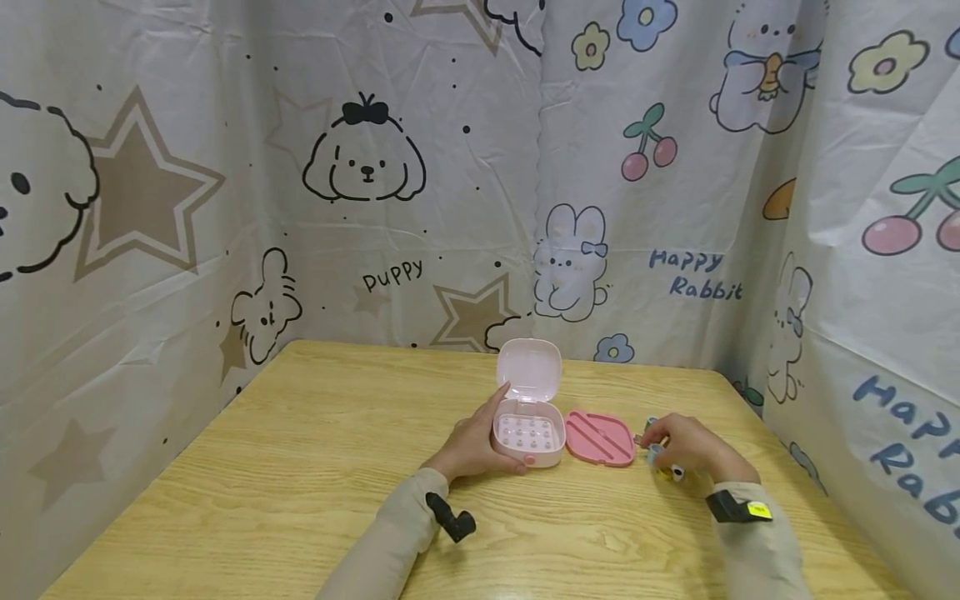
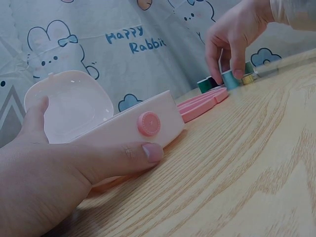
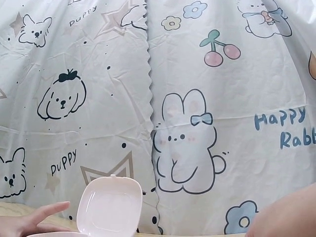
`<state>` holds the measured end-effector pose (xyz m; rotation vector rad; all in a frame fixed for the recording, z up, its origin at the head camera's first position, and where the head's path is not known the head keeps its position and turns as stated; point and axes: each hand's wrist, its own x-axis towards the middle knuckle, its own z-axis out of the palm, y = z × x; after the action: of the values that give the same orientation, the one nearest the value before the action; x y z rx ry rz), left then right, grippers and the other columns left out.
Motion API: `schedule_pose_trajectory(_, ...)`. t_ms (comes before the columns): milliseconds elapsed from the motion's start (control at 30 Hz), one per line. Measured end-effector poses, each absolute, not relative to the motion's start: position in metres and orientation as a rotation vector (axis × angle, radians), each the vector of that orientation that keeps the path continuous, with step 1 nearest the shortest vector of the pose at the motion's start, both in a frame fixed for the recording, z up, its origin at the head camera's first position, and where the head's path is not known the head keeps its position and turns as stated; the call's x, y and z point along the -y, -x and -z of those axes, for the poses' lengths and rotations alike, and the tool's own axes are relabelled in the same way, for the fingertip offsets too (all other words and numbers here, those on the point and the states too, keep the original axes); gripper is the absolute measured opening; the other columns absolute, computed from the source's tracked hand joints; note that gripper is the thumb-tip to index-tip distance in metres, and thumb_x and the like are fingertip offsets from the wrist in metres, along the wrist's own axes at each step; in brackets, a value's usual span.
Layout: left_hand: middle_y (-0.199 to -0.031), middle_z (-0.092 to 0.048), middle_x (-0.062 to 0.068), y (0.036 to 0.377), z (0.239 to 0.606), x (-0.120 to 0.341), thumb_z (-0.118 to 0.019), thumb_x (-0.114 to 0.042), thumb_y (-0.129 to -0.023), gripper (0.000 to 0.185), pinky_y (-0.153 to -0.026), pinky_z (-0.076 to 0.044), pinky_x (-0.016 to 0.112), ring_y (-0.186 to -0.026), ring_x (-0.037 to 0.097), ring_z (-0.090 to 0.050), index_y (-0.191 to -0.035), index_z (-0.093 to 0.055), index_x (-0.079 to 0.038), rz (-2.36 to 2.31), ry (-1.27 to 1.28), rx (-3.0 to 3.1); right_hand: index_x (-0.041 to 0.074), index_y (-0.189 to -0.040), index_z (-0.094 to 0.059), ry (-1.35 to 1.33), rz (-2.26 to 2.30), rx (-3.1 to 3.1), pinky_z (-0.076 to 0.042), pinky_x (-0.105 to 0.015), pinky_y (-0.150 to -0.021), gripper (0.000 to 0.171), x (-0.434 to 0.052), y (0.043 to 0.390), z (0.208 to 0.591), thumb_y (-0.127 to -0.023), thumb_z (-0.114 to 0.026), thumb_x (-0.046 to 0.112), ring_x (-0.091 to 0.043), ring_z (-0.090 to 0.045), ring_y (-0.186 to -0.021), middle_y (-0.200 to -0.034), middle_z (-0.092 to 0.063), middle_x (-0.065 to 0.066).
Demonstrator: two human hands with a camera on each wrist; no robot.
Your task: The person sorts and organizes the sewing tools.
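A pale pink box (image 1: 528,431) stands on the wooden table (image 1: 300,467) with its hinged lid (image 1: 529,371) raised; its base holds several small pegs. My left hand (image 1: 480,442) grips the box, thumb on the front wall beside a pink button (image 2: 147,123), and the lid (image 2: 71,106) stands up behind my fingers. To the box's right lies a darker pink insert tray (image 1: 598,436). My right hand (image 1: 686,446) pinches a small light blue spool (image 2: 230,79) just past that tray (image 2: 202,104), among a green spool (image 2: 204,84) and a yellow one (image 2: 248,78).
Cartoon-print cloth (image 1: 480,167) walls the table on the back and both sides. In the right wrist view only the raised lid (image 3: 109,206) and a left fingertip (image 3: 49,212) show against the cloth. Bare wood stretches left and in front of the box.
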<state>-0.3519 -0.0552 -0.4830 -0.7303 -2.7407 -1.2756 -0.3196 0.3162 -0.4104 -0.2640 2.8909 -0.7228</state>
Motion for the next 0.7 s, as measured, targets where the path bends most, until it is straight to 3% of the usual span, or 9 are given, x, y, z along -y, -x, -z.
schedule_pose_trajectory(700, -0.167, -0.031, 0.002, 0.3526, 0.4843, 0.0554, -0.099, -0.052, -0.063, 0.136, -0.114, -0.031, 0.061, -0.146, 0.033, -0.037, -0.166, -0.011, -0.041, 1.288, 0.728, 2.725, 0.004, -0.103, -0.078, 0.249, 0.707, -2.913, -0.052, -0.041, -0.075, 0.02, -0.3158, 0.3195, 0.4111, -0.087, -0.074, -0.008, -0.028, -0.054, -0.089, -0.099, -0.063, -0.01)
